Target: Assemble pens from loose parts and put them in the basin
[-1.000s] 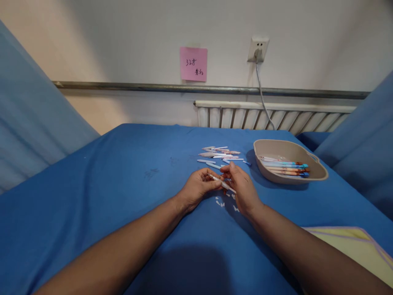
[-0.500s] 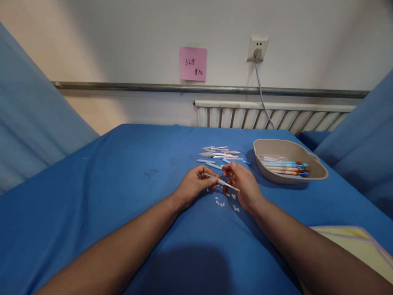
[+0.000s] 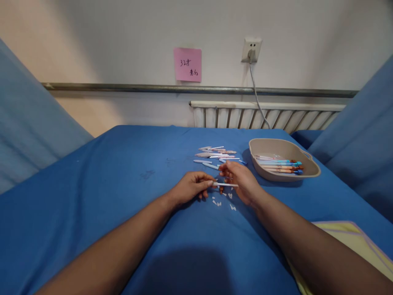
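Observation:
My left hand [image 3: 194,185] is closed, pinching a slim pen refill [image 3: 226,184]; its white shaft points right, and its left end is hidden in the fingers. My right hand [image 3: 241,180] is curled beside the shaft's free end, thumb and fingertips drawn together; whatever they hold is too small to make out. Beneath the hands lies a small brown pen part [image 3: 221,189]. Several small white pieces [image 3: 216,203] are scattered on the blue sheet near me. Just beyond the hands lie pen barrels [image 3: 210,166] and a group of white refills and pen parts [image 3: 218,155].
A beige basket [image 3: 284,177] with several colored pens [image 3: 284,167] stands at the right. A yellow cloth [image 3: 340,233] lies near my right forearm on the blue sheet [image 3: 123,164]. Behind are a radiator [image 3: 260,105], a metal rail [image 3: 147,88] and a plugged-in cord [image 3: 255,86].
My left hand has turned the refill from a downward slant to nearly level. The fingers of my right hand stay curled near its end. The view has shifted slightly to the right.

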Available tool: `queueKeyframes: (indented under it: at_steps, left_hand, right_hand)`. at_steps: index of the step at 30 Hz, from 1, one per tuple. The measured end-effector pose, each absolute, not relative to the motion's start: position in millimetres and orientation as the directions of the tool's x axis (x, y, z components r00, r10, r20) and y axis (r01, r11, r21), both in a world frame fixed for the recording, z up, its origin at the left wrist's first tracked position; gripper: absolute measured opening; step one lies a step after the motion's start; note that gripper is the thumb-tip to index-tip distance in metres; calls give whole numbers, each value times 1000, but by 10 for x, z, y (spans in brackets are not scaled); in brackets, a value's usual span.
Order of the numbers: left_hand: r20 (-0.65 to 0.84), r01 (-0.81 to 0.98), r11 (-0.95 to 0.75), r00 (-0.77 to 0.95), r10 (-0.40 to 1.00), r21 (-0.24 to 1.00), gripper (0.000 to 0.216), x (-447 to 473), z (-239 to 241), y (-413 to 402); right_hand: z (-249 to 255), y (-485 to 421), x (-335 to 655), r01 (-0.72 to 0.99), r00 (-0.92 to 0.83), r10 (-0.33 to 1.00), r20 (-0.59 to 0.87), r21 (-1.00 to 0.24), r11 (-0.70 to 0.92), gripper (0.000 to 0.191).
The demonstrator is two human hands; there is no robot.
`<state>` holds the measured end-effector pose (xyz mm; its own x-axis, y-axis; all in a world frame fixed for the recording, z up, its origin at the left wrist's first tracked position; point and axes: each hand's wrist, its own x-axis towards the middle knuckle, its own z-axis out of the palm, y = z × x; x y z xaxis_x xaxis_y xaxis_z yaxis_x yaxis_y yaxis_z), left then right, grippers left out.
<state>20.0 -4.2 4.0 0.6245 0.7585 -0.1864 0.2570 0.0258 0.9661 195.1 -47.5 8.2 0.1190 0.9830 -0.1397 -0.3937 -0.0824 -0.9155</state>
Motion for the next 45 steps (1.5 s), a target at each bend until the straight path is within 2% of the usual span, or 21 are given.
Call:
queueKeyframes:
  at_steps: [6,10,18,24,29,34,40,45]
  left_hand:
    - [-155,175,69,546,823,982,31,184,17,8]
    - [-119,128,57,559,820,990,34,190,2,2]
    - [-26,178,-70,487,873,982,32,67,37,135]
    - [23,211,-128,440,898,969,34,-12,46,219]
    - [70,181,-158,416,907,971,38,1,43,210]
    - [87,185,-165,368,926,969,34,39,92,172]
    - [33,191,-108,358,933,976,32,83,72,164]
    - [18,93,-59,390,921,994,31,94,84,141]
  right_hand:
    - [-17,-472,1925,-119,-46,993,-107,-987,-112,30]
    - [-65,-451,1934,14,-109,992,-68,-998,-67,21]
    - [-53,-402,2071,73,-211,977,-18,-997,-3,19]
    - [-60,-371,2170,172,-204,978,-36,-985,0,17]
    - [-86,-345,2184,323,-35,998,45,-945,53,18]
    - [-135,-332,2166,262,-15,998,65,-963,67,18]
    - [-224,-325,2114,218,28,996,82,-973,74,16]
    - [-155,-374,2088,140,-68,991,114,-983,123,17]
